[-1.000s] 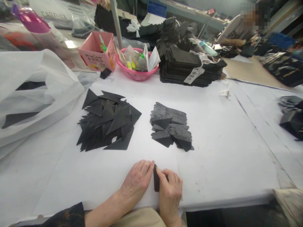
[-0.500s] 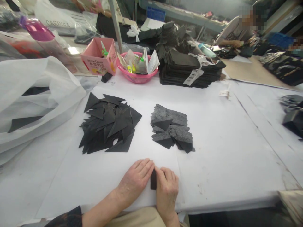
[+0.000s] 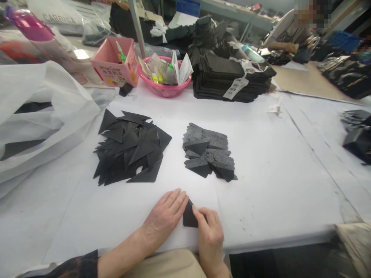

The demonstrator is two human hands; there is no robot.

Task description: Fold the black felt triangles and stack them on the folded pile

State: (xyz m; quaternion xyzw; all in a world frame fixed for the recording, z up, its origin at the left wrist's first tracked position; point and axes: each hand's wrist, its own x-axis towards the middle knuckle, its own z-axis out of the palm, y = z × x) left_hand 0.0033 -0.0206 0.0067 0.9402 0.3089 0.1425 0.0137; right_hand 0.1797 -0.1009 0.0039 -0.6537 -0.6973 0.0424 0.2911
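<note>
A small black piece (image 3: 189,217) lies on the white table near its front edge, between my hands. My left hand (image 3: 166,212) rests flat at its left edge, the fingers extended side by side. My right hand (image 3: 210,229) pinches the right edge of the piece between thumb and curled fingers. Beyond my hands, a loose pile of black triangular pieces (image 3: 130,148) spreads at the left. A smaller pile of grey-faced, folded-looking pieces (image 3: 210,152) sits to its right, with a dark triangle on top.
Behind the piles stand a pink box (image 3: 114,63), a pink basket (image 3: 165,89) of small bottles and papers, and a tied black stack (image 3: 222,79). White plastic (image 3: 69,96) covers the left side. A person works at the back right.
My right hand has moved slightly right and opened out from my left hand. More of the black piece now shows, with a slanted upper edge. The whole view has shifted slightly.
</note>
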